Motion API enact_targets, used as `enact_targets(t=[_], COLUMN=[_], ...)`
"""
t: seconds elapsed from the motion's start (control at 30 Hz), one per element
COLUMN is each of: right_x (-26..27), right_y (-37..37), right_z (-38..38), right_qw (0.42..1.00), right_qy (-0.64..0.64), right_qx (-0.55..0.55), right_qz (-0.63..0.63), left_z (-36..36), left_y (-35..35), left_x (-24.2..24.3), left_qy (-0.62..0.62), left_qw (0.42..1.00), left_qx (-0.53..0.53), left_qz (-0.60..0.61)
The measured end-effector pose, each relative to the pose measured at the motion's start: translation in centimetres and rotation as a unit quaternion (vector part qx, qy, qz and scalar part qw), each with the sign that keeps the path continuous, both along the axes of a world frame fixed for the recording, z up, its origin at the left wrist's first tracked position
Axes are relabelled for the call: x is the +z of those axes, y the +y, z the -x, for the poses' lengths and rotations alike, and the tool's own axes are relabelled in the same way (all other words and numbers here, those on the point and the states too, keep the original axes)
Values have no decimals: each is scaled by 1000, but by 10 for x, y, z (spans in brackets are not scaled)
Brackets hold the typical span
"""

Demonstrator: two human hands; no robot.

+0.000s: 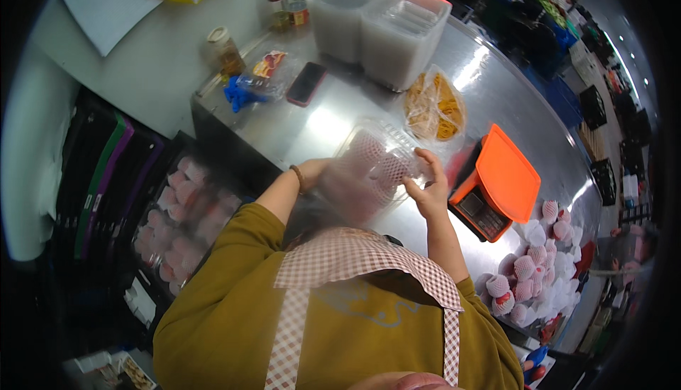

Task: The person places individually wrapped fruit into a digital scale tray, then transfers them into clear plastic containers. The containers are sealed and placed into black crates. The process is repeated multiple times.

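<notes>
A clear plastic clamshell box (367, 172) is tilted in front of my chest, with several fruits in pink foam netting (391, 169) inside. The thumb and fingers of my right hand (432, 187) pinch its right edge. At the opposite side my left hand (317, 172) holds the box; its fingers are mostly hidden by the blurred plastic, and a beaded bracelet circles the wrist. An orange-topped digital scale (505, 174) stands just right of my right hand. Beyond the box lies a plastic bag of yellow rubber bands (436, 105).
Two stacks of clear containers (399, 38) stand at the back of the metal table (340, 124), near a phone (307, 84) and a blue glove (239, 94). Net-wrapped fruits (532, 270) pile up at right. Packed boxes (181, 219) fill a crate at left. Another person's blue-gloved hand (537, 356) shows lower right.
</notes>
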State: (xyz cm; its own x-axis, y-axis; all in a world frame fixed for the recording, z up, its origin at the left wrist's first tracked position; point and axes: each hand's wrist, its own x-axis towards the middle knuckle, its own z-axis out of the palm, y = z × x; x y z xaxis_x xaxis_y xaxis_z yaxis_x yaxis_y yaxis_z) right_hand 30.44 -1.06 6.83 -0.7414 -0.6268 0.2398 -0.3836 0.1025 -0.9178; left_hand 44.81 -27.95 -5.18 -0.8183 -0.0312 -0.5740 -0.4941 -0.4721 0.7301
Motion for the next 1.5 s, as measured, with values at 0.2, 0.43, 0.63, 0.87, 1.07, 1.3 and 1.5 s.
enact_targets(t=[0.2, 0.43, 0.63, 0.87, 1.07, 1.3, 1.5], right_x=[7, 38, 8, -24, -57, -105, -134], right_y=[-57, -172, -211, -184, -140, -70, -5], right_z=[23, -9, -101, -115, -90, -77, -76], right_qw=[965, 913, 863, 851, 854, 849, 819], right_qy=[-220, -260, -157, -214, -226, -255, -297], right_qx=[59, 293, 480, 457, 433, 424, 426], right_qz=[129, 114, -1, -143, -180, -188, -245], left_z=[-39, -120, -212, -288, -312, -277, -267], left_y=[67, 64, 56, 10, -44, -15, 90], left_x=[70, 89, 77, 32, 3, 6, 7], left_qy=[217, 295, 201, 111, 23, -16, -87], left_qw=[975, 917, 761, 606, 570, 596, 820], left_qx=[28, 268, 590, 765, 798, 790, 562], left_qz=[-39, -12, -179, -187, -195, -144, 66])
